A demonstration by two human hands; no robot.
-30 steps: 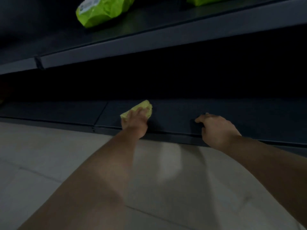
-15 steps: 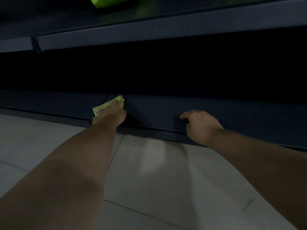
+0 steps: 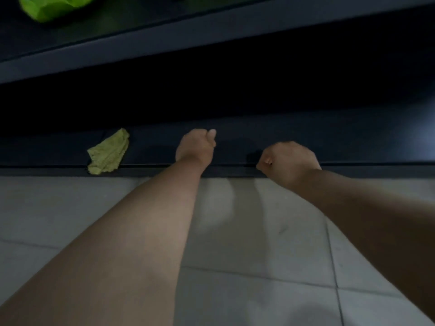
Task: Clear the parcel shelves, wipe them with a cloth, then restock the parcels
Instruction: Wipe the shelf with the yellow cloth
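two hands are hanging at the shelf [image 3: 353, 142]: left hand [image 3: 195, 147] is clenching nothing, right hand [image 3: 288, 158] is curling at the lip, grip unclear. cloth [image 3: 108, 152] is lying limp over the shelf edge, leftward; probably soft, light, pinching a bunched fold looks easiest.

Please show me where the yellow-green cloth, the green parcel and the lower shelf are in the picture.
yellow-green cloth [image 3: 108, 152]: head view, middle of the crumpled fabric.
green parcel [image 3: 51, 5]: head view, its visible lower part.
lower shelf [image 3: 353, 147]: head view, bare top surface, right side.
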